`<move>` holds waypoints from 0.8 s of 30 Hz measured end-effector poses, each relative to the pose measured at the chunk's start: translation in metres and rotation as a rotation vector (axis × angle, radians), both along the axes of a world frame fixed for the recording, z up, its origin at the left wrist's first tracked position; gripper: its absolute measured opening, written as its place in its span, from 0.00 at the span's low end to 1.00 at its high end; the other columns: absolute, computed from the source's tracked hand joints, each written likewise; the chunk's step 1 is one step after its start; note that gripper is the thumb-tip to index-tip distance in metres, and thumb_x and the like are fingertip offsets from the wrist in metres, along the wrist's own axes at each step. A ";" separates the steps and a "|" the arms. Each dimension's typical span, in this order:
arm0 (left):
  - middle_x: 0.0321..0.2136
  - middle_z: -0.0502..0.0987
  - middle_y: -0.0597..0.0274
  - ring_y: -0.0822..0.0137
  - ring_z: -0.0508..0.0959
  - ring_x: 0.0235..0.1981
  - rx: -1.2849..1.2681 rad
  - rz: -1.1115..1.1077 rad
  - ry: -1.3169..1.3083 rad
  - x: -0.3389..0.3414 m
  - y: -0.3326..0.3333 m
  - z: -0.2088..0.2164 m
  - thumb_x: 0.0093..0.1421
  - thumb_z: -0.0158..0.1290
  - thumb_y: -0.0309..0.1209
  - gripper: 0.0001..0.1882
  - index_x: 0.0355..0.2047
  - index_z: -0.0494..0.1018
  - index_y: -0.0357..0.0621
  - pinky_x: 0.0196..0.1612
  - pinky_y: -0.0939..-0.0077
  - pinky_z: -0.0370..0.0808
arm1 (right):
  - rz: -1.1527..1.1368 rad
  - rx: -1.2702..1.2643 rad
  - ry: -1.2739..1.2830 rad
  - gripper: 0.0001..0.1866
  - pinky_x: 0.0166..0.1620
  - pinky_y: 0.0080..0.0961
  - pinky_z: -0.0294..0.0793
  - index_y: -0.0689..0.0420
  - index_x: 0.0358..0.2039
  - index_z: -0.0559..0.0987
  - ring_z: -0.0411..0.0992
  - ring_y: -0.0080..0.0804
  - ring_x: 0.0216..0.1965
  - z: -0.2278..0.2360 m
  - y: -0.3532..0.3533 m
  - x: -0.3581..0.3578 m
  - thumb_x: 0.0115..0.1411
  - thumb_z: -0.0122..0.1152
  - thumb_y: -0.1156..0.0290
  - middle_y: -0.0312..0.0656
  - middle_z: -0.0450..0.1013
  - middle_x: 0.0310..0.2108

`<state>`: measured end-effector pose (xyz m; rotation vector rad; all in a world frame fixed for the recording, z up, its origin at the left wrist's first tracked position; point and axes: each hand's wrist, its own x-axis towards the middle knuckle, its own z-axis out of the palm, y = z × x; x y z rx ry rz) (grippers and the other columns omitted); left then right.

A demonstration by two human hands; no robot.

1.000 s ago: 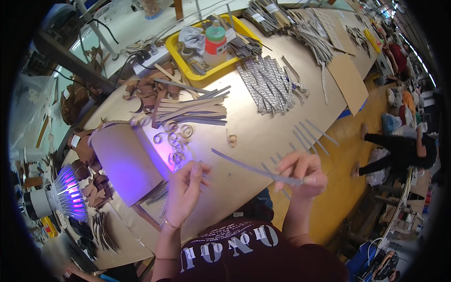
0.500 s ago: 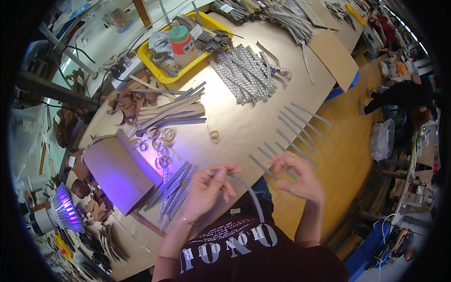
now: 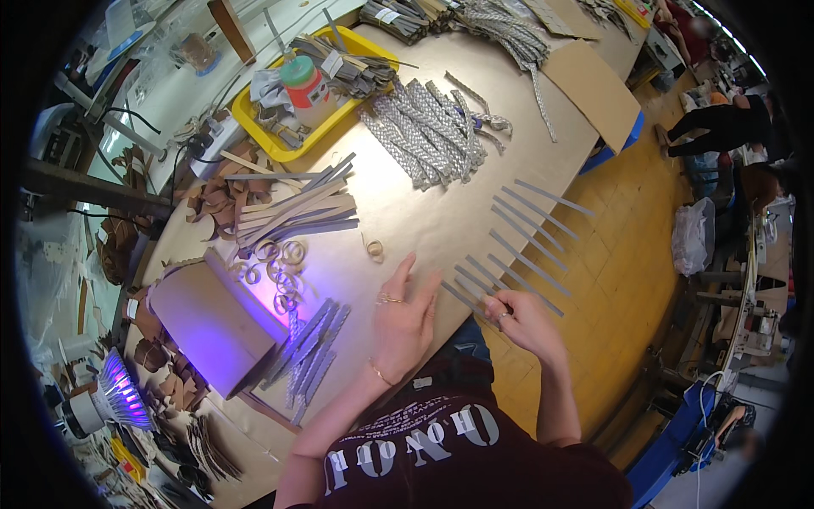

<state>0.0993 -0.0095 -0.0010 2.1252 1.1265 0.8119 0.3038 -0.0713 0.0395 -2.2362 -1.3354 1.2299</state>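
Note:
My left hand (image 3: pixel 404 321) hovers over the near edge of the table, its fingers spread with nothing in them. My right hand (image 3: pixel 524 321) is closed in a pinch just past that edge. Its fingertips are on the outer end of a narrow grey strip (image 3: pixel 461 299), the nearest in a row. Several similar grey strips (image 3: pixel 527 261) lie side by side up the row, partly overhanging the edge. A short stack of braided grey strips (image 3: pixel 315 360) lies to the left of my left hand.
A brown curved panel (image 3: pixel 212 322) and a lit purple lamp (image 3: pixel 124 388) stand at the left. Curled offcuts (image 3: pixel 281 276) and flat strips (image 3: pixel 297 212) lie behind. Farther back are braided straps (image 3: pixel 424 136) and a yellow tray (image 3: pixel 292 153) with a bottle (image 3: pixel 307 89).
The curved grey strip that hung from my left hand is no longer seen there. My left hand has moved right and opened; my right hand has closed on a strip at the table edge.

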 end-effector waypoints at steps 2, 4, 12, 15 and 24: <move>0.64 0.60 0.43 0.44 0.69 0.56 0.027 -0.068 0.106 0.001 -0.003 -0.006 0.56 0.54 0.20 0.28 0.58 0.71 0.53 0.56 0.55 0.67 | 0.004 -0.004 -0.023 0.19 0.34 0.39 0.72 0.59 0.27 0.82 0.75 0.49 0.26 -0.002 0.003 -0.003 0.65 0.53 0.58 0.48 0.75 0.20; 0.66 0.58 0.43 0.42 0.63 0.61 0.054 -0.123 0.214 0.005 -0.007 -0.011 0.58 0.54 0.25 0.27 0.59 0.71 0.55 0.61 0.52 0.62 | 0.012 -0.012 -0.060 0.19 0.35 0.41 0.72 0.59 0.27 0.82 0.75 0.51 0.27 -0.004 0.006 -0.006 0.65 0.53 0.59 0.50 0.75 0.20; 0.69 0.50 0.44 0.45 0.51 0.70 0.083 -0.226 0.499 0.022 -0.019 -0.023 0.64 0.50 0.49 0.28 0.62 0.67 0.56 0.68 0.47 0.52 | 0.041 0.052 -0.233 0.19 0.27 0.43 0.66 0.62 0.23 0.80 0.71 0.52 0.21 -0.015 0.005 -0.011 0.62 0.57 0.59 0.55 0.71 0.18; 0.70 0.49 0.43 0.42 0.50 0.70 0.105 -0.271 0.514 0.023 -0.017 -0.025 0.64 0.50 0.49 0.28 0.63 0.66 0.58 0.68 0.43 0.51 | 0.128 -0.078 -0.415 0.21 0.32 0.46 0.71 0.60 0.23 0.81 0.76 0.54 0.28 -0.001 0.004 -0.013 0.63 0.57 0.55 0.54 0.75 0.21; 0.67 0.55 0.43 0.38 0.55 0.67 0.041 -0.051 0.018 -0.028 -0.025 -0.009 0.60 0.58 0.39 0.21 0.55 0.75 0.60 0.66 0.43 0.55 | 0.048 0.475 -0.208 0.14 0.32 0.38 0.73 0.60 0.42 0.79 0.74 0.43 0.24 0.019 0.061 -0.036 0.58 0.66 0.66 0.47 0.75 0.29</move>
